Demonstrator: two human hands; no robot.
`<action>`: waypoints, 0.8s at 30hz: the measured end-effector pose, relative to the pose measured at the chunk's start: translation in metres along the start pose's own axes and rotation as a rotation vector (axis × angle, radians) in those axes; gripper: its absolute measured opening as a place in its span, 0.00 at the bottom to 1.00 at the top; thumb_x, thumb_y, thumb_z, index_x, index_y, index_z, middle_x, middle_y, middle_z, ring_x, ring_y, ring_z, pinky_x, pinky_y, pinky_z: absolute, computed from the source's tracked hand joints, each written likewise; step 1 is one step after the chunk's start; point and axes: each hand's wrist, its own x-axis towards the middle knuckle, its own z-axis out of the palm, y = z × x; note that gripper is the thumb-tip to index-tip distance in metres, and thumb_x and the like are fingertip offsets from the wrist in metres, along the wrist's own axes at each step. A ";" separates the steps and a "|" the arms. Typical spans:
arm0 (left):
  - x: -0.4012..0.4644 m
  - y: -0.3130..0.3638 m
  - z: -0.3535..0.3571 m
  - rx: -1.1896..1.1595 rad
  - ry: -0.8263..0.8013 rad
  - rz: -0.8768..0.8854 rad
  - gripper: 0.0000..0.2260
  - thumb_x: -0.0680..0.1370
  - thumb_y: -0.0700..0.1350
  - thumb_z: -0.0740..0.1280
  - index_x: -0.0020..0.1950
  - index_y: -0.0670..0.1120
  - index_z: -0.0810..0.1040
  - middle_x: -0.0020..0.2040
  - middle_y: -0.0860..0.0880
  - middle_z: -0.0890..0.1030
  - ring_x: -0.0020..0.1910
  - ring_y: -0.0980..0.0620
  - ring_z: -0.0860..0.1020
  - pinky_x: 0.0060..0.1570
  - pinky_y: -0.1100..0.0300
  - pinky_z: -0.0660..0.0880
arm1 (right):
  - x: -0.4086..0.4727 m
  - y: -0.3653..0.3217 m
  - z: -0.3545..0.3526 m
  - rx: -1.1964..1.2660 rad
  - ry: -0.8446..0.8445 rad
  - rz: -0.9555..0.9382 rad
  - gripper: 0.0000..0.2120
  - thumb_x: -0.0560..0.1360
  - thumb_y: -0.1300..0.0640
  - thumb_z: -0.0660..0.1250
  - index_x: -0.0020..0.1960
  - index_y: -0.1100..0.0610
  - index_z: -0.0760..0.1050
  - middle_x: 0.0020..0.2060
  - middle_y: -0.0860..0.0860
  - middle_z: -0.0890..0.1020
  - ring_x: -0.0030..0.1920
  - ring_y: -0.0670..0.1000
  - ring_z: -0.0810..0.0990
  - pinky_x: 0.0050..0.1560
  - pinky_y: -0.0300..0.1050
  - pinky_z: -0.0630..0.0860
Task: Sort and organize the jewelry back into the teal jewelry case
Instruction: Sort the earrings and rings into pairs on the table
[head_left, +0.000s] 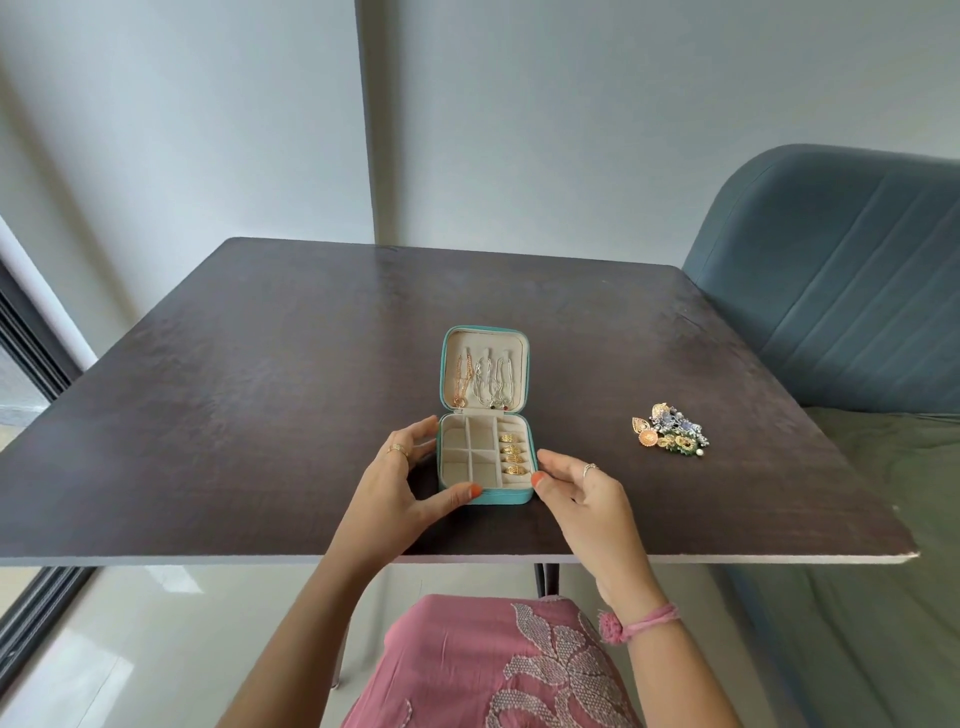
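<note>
- Teal jewelry case (511, 498) lies open near the middle of the dark table (260, 415), a little toward the near edge, its lid (485, 370) laid back away from the person.
- Inside the lid, chains (483, 382) hang in a row against the pale lining: a gold-toned one on the left, silver-toned ones to its right.
- The base is split into small pale compartments; the strip along its right side holds four gold rings (511, 453) lined up one behind another. The square compartments to the left show only lining.
- The left hand (410, 483) cups the case's left side, fingers curved along the wall and thumb tip touching the front edge.
- The right hand (582, 493) meets the front right corner, thumb tip against the corner and the fingers relaxed, loosely spread just beside the right wall.
- Both hands wear a ring, and a pink thread band (644, 621) circles the right wrist.
- A small heap of colourful earrings (670, 428) sits on the table well to the right of the case, apart from it.
- A blue-grey upholstered chair (841, 280) stands beyond the table's right edge.
</note>
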 end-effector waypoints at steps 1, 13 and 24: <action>0.000 0.000 0.000 0.000 0.001 -0.002 0.39 0.66 0.53 0.75 0.74 0.51 0.61 0.71 0.53 0.69 0.65 0.60 0.70 0.63 0.62 0.69 | 0.000 0.001 0.000 0.003 -0.002 -0.002 0.17 0.77 0.58 0.67 0.65 0.56 0.75 0.58 0.48 0.81 0.57 0.43 0.79 0.58 0.38 0.76; -0.004 0.009 0.000 0.158 0.085 0.174 0.26 0.72 0.55 0.69 0.69 0.55 0.68 0.69 0.59 0.65 0.65 0.64 0.64 0.59 0.75 0.64 | 0.001 -0.006 -0.002 0.036 -0.020 -0.037 0.16 0.76 0.55 0.68 0.64 0.53 0.75 0.55 0.45 0.81 0.53 0.41 0.81 0.57 0.44 0.79; 0.008 0.043 0.011 0.334 0.225 0.409 0.09 0.76 0.49 0.69 0.54 0.49 0.82 0.60 0.53 0.78 0.60 0.56 0.71 0.57 0.58 0.71 | 0.008 -0.012 -0.006 0.063 -0.040 -0.057 0.12 0.77 0.50 0.66 0.60 0.50 0.77 0.52 0.44 0.82 0.53 0.42 0.80 0.54 0.43 0.80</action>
